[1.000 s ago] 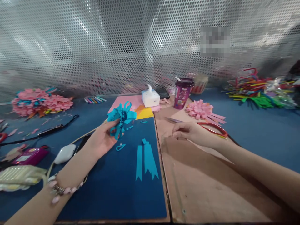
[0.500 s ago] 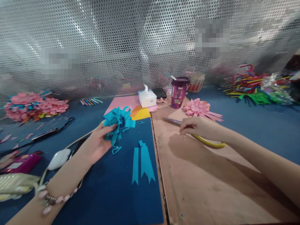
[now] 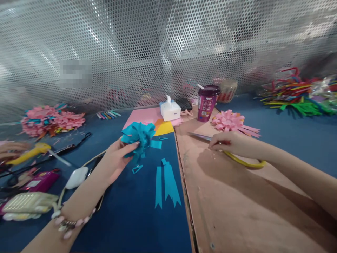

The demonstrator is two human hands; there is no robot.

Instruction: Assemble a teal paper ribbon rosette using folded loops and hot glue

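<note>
The left hand [image 3: 118, 158] is pinching a blue paper flower [image 3: 139, 135] above the tabletop [image 3: 126, 214], one petal pointing right. Blue strips [image 3: 171, 184] are lying near-to-far, notched ends nearest. The right hand [image 3: 228, 142] is resting over scissors [image 3: 200, 136], blades pointing left, fingers bent; whether gripping, I cannot tell.

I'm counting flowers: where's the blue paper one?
In the head view, left of centre: the blue flower is in the left hand, near the yellow paper.
</note>
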